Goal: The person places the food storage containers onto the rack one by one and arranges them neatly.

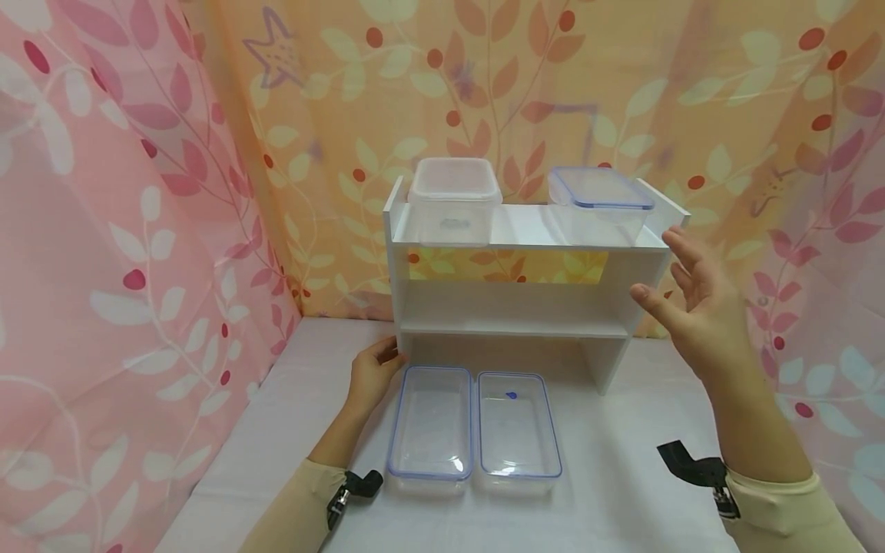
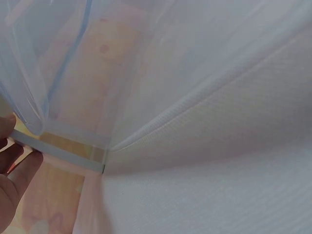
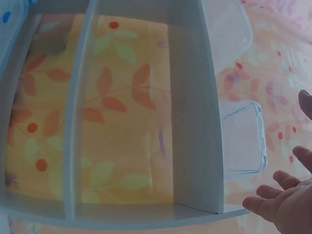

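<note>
A white two-tier shelf (image 1: pixel 512 309) stands on the table. At its lower left my left hand (image 1: pixel 374 372) holds the edge of the side panel; the left wrist view has thumb and fingers (image 2: pixel 25 170) on either side of that board. My right hand (image 1: pixel 712 315) is raised by the upper right corner, fingers spread and nothing in them. On the top board sit a clear container with a whitish lid (image 1: pixel 456 180) at left and one with a blue-rimmed lid (image 1: pixel 603 188) at right. Two blue-rimmed clear containers, left (image 1: pixel 432 422) and right (image 1: pixel 520 426), lie side by side before the shelf.
A white cloth covers the table (image 1: pixel 622 476). Patterned curtains hang close around it, a pink one (image 1: pixel 138 230) at left and an orange one (image 1: pixel 332 92) behind the shelf. Black straps with small cameras (image 1: pixel 698 468) are on both wrists.
</note>
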Available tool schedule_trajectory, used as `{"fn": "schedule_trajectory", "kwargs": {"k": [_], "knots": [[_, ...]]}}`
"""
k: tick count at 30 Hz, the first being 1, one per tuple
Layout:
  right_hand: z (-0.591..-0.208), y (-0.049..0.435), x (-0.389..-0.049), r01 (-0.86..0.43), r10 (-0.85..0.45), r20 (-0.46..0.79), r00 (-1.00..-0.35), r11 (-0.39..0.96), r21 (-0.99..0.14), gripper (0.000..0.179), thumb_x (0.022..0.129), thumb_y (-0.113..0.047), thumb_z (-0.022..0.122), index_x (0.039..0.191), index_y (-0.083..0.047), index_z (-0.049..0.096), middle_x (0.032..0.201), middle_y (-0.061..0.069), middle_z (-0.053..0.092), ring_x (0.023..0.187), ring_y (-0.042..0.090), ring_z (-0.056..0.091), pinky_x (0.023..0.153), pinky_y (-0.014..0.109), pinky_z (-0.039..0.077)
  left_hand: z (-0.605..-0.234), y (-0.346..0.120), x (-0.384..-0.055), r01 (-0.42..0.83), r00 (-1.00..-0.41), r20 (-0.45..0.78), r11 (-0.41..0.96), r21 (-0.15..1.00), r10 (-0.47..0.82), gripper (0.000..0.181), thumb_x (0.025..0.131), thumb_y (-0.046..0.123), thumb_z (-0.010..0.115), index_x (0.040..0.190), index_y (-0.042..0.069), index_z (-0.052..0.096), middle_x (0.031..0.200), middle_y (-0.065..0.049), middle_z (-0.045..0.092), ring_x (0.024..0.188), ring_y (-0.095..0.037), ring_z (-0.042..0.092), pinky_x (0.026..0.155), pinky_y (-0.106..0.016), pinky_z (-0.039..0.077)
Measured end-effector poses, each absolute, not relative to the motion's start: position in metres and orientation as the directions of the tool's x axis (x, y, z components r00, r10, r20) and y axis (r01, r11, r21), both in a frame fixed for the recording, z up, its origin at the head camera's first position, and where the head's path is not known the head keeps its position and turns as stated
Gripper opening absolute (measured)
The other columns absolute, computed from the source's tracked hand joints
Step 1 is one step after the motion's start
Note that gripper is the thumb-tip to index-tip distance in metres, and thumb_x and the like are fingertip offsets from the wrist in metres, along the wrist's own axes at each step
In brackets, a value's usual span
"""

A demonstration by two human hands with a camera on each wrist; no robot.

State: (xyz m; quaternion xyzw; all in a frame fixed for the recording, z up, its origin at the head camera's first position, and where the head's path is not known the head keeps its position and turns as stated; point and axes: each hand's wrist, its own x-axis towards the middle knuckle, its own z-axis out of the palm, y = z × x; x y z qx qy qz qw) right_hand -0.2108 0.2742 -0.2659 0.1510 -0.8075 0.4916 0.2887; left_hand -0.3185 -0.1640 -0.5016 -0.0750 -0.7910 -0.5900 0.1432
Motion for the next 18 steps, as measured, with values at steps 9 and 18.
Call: {"fn": "schedule_trajectory", "kwargs": {"k": [9, 18], "knots": [[-0.300, 0.266, -0.195, -0.573, 0.041, 0.635, -0.771, 0.390, -0.721, 0.080, 0.084, 0.012, 0.075, 0.154, -0.013, 0.046, 0.162, 0.007, 0.038, 0.151, 0.022, 0.037, 0.117, 0.016, 0.031, -0.504, -0.166, -0.320, 0.293, -0.947, 0.316, 0.261, 0.920, -0.051, 0.045, 0.092, 0.016, 0.079, 0.133, 0.001, 0.067, 0.127, -0.019, 0.070, 0.115, -0.035, 0.070, 0.093, -0.045, 0.059], [-0.334, 0.257, -0.185, -0.658, -0.017, 0.676, -0.737, 0.248, -0.711, 0.081, 0.080, 0.024, 0.070, 0.152, -0.003, 0.046, 0.162, 0.009, 0.038, 0.149, 0.015, 0.038, 0.119, 0.018, 0.030, -0.502, -0.166, -0.319, 0.296, -0.945, 0.322, 0.287, 0.911, -0.048, 0.044, 0.092, 0.014, 0.078, 0.132, 0.001, 0.068, 0.128, -0.017, 0.071, 0.115, -0.033, 0.070, 0.091, -0.041, 0.060]]}}
